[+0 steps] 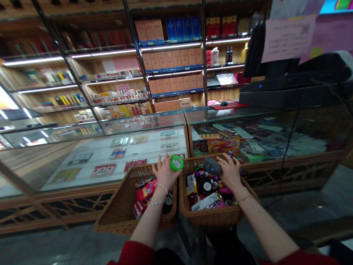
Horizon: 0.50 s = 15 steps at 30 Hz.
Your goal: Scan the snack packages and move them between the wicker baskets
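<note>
My left hand [164, 173] holds a round green container [177, 163] with a white label, above the near rims of two baskets. A dark handheld barcode scanner [212, 166] with a small blue light is in my right hand [230, 172], its head towards the green container. Below my left arm, the left wicker basket [110, 209] holds red packets [147, 189]. Under the scanner, the right wicker basket [220, 217] is filled with mixed packets, among them a black round container [206, 186] and a white labelled pack [205, 201].
Beyond the baskets runs a glass display counter [138, 127] with packs inside. A monitor [255, 55] and a dark machine [286, 82] stand on it at the right, near a computer mouse [224, 103]. Shelves of boxes [172, 60] line the wall behind.
</note>
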Each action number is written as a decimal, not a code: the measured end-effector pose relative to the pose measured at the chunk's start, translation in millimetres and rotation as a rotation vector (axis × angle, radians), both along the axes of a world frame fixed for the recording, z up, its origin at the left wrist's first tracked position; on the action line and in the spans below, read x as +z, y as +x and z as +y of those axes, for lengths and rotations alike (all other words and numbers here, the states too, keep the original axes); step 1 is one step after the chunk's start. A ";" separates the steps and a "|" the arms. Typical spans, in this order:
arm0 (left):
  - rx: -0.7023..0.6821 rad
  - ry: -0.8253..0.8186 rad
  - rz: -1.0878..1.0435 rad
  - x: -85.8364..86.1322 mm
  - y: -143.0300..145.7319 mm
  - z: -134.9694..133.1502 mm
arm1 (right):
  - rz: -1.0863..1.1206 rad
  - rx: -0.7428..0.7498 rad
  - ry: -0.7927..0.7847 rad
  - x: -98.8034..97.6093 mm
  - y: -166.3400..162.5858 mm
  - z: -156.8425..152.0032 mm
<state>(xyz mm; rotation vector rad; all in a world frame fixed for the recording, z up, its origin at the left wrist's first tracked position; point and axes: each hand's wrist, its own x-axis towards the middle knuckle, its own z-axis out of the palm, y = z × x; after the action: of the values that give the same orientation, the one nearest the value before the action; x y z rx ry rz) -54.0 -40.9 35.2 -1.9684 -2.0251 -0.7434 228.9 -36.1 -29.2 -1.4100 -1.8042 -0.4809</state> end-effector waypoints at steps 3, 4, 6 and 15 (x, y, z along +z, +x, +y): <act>0.045 0.005 -0.011 0.4 -15.4 -4.0 | -0.003 -0.004 0.005 -0.9 0.4 -0.4; 0.056 0.006 -0.013 0.3 -20.0 -5.6 | 0.000 -0.001 0.009 -0.8 0.5 -1.0; 0.072 0.006 -0.013 0.0 -27.9 -9.1 | 0.006 0.009 0.018 -0.3 0.6 -2.3; 0.101 -0.052 -0.019 -6.0 -46.7 -20.7 | -0.020 -0.003 0.028 -1.2 0.8 -4.6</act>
<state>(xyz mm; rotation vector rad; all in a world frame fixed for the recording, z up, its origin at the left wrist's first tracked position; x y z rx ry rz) -100.7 -61.7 29.2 -1.8763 -2.1575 -0.6967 229.7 -40.7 -30.4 -1.3943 -1.8049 -0.5217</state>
